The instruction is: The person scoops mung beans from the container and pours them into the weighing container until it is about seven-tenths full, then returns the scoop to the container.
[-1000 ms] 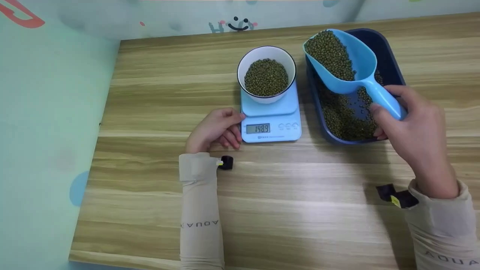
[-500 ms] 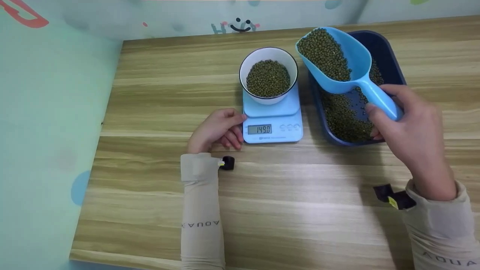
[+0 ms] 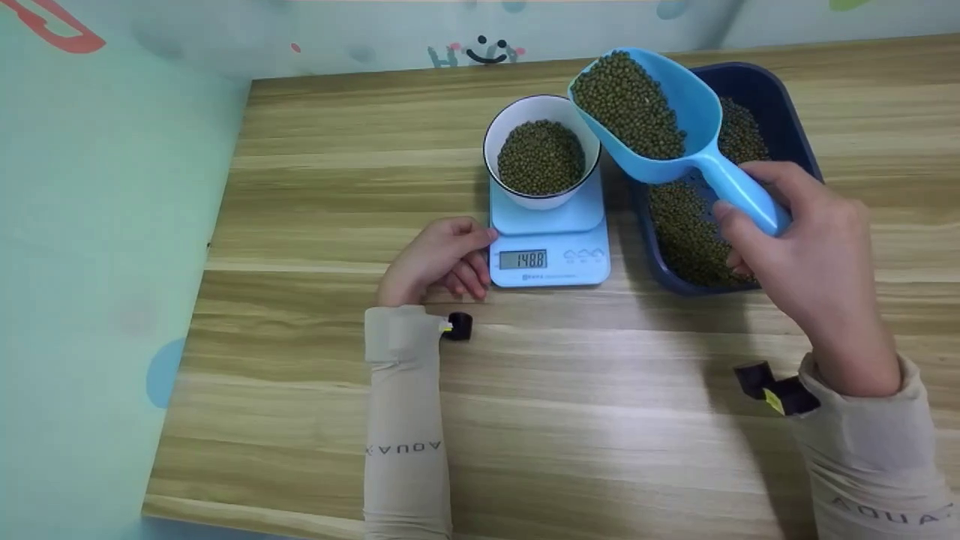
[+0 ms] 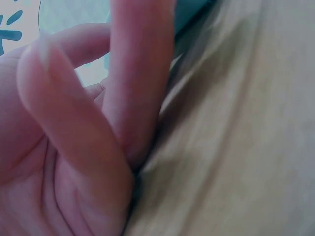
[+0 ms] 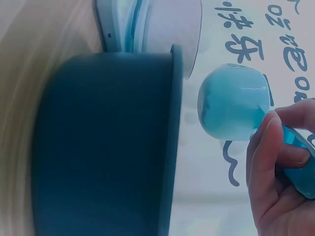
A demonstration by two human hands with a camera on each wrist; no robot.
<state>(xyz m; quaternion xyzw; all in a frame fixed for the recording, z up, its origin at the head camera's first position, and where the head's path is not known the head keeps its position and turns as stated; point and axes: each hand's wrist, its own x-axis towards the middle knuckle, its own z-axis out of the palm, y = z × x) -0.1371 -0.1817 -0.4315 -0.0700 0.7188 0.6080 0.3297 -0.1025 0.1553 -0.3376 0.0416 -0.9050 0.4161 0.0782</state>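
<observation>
A light blue scoop (image 3: 701,97) heaped with small green mung beans (image 3: 630,105) is gripped by its handle in my right hand (image 3: 817,247). It hangs over the dark blue tub (image 3: 776,97), its lip overlapping the right rim of the white bowl (image 3: 541,201) in the head view. Beans also lie in the bowl, which stands on a light blue kitchen scale (image 3: 551,223). The scale's display (image 3: 523,259) reads 148.8. At the scale's left edge rests my left hand (image 3: 442,259), its thumb touching the side and its fingers loosely bent, holding nothing.
More beans (image 3: 694,247) lie spread inside the tub, right of the scale. The wooden table (image 3: 300,300) meets a pale green wall (image 3: 112,225) at the left and a printed wall (image 3: 375,34) behind.
My right hand has carried the loaded scoop left, from above the tub to the bowl's right rim. The display went from 148.9 to 149.0, then to 148.8. My left hand stays beside the scale.
</observation>
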